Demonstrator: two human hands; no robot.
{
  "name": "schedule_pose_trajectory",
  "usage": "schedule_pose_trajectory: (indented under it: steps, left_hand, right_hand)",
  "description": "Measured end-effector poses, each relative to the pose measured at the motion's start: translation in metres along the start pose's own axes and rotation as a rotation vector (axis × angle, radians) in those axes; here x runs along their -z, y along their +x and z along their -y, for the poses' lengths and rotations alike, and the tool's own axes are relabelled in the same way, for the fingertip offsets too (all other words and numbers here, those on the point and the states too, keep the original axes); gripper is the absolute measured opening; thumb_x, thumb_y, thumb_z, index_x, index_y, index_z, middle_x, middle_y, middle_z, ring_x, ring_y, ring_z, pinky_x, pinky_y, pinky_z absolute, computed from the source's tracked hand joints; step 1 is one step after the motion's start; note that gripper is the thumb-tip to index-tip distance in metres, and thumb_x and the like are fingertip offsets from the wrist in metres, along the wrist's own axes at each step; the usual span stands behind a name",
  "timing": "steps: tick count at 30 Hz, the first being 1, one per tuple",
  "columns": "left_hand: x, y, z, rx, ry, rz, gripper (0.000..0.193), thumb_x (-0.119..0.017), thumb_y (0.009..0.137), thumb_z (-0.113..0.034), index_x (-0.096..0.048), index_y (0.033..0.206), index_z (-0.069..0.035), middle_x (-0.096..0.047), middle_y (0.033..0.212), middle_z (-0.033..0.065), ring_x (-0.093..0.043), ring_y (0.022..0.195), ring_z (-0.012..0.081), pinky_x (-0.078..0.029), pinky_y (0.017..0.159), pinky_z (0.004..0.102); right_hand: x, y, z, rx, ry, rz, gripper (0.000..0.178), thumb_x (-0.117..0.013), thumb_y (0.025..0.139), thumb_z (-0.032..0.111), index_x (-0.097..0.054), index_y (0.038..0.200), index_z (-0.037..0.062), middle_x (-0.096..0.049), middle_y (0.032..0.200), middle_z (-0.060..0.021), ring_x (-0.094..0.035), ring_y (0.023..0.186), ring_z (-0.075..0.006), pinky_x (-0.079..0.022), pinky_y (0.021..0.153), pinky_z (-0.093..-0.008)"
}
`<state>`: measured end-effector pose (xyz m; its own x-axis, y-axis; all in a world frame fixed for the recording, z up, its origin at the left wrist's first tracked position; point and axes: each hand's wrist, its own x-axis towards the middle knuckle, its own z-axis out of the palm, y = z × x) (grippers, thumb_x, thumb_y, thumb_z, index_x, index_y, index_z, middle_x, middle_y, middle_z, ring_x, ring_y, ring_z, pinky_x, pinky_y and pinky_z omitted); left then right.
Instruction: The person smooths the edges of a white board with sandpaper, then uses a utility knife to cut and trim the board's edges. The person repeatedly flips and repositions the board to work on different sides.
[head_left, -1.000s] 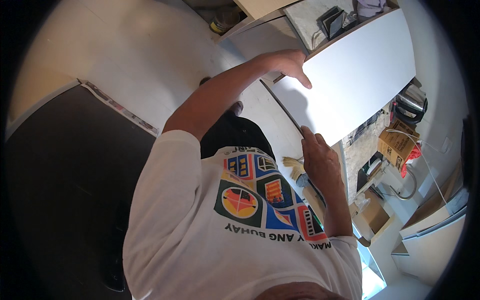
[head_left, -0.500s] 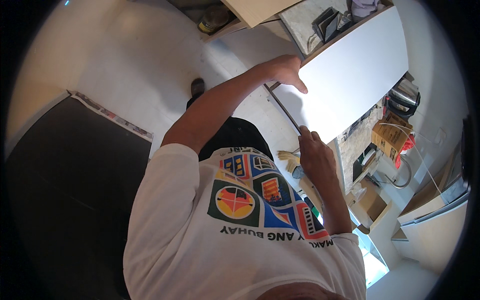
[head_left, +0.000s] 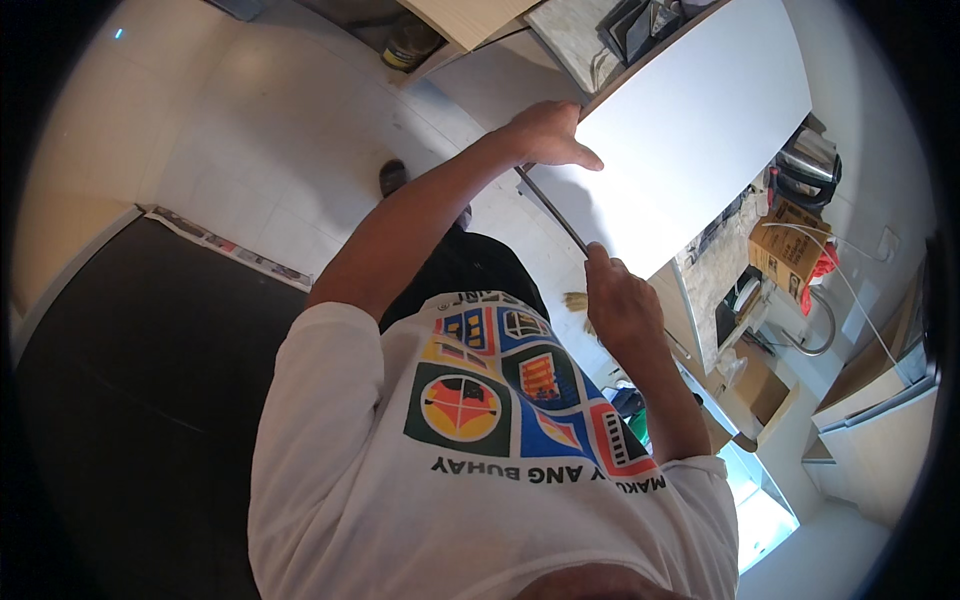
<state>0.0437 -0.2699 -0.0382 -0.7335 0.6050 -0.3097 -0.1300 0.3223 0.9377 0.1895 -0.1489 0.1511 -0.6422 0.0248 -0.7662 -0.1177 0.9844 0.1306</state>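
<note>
so the left hand [head_left: 550, 135] is set at the near corner of a big white panel [head_left: 700, 130], thumb spread out over the white face. the fingers are mostly hidden past the edge, so how firmly the panel is gripped can't be told. the right hand [head_left: 622, 300] is closed, fingers curled around one end of a thin dark strip [head_left: 553, 208], which is held slantwise along the panel's near end. the strip's other end is seen just below the left hand. the panel itself is spread out ahead and to the right, with stone-look countertop [head_left: 570, 45] showing past its upper left edge.

past the panel's right side, a metal kettle [head_left: 812, 158] and a brown cardboard box [head_left: 790, 245] are seen, with a red bag [head_left: 825, 268] tucked against the box and a curved faucet [head_left: 828, 325] below. over on the left, a large black sheet [head_left: 150, 400] is seen, and up top a dark jar [head_left: 408, 45] is partly shaded.
</note>
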Motion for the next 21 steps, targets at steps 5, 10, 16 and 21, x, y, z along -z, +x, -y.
schedule_pose_trajectory:
  steps: [5,10,16,21]
  left_hand:
    - [-0.006,0.005,0.005,0.004,0.053,-0.044,0.064,-0.088,0.071,-0.041,-0.071,0.113,0.004,-0.074,0.106,0.022,-0.072,0.099,0.0333,-0.054,0.089,0.0408]
    - [0.005,-0.007,-0.018,0.106,0.128,-0.043,0.072,-0.09,0.069,-0.046,-0.07,0.114,0.006,-0.072,0.11,0.0255,-0.071,0.1,0.0348,-0.054,0.09,0.0412]
    - [0.002,-0.004,-0.015,0.054,0.157,-0.096,0.074,-0.091,0.066,-0.05,-0.071,0.107,0.008,-0.073,0.102,0.0256,-0.072,0.097,0.0351,-0.056,0.088,0.0413]
    - [0.0,0.004,-0.011,0.063,0.219,-0.061,0.073,-0.09,0.067,-0.05,-0.073,0.106,0.009,-0.074,0.097,0.0254,-0.072,0.093,0.0362,-0.056,0.087,0.0418]
  right_hand:
    - [-0.007,0.006,-0.012,0.069,0.021,-0.033,0.014,-0.045,0.107,0.018,-0.047,0.106,0.0037,-0.069,0.089,-0.0252,-0.07,0.081,-0.0476,-0.056,0.073,-0.0553]
    - [-0.009,0.009,-0.013,0.129,-0.058,-0.076,0.013,-0.047,0.101,0.01,-0.05,0.11,0.0002,-0.068,0.084,-0.0218,-0.072,0.076,-0.0413,-0.058,0.066,-0.0498]
    - [-0.01,0.008,-0.016,0.202,-0.061,-0.129,0.014,-0.051,0.097,0.005,-0.05,0.109,-0.0004,-0.068,0.08,-0.02,-0.072,0.073,-0.0383,-0.058,0.062,-0.047]
    - [-0.01,0.012,-0.014,0.215,-0.01,-0.108,0.011,-0.048,0.098,0.004,-0.047,0.108,-0.0017,-0.068,0.081,-0.0225,-0.071,0.078,-0.042,-0.056,0.066,-0.052]
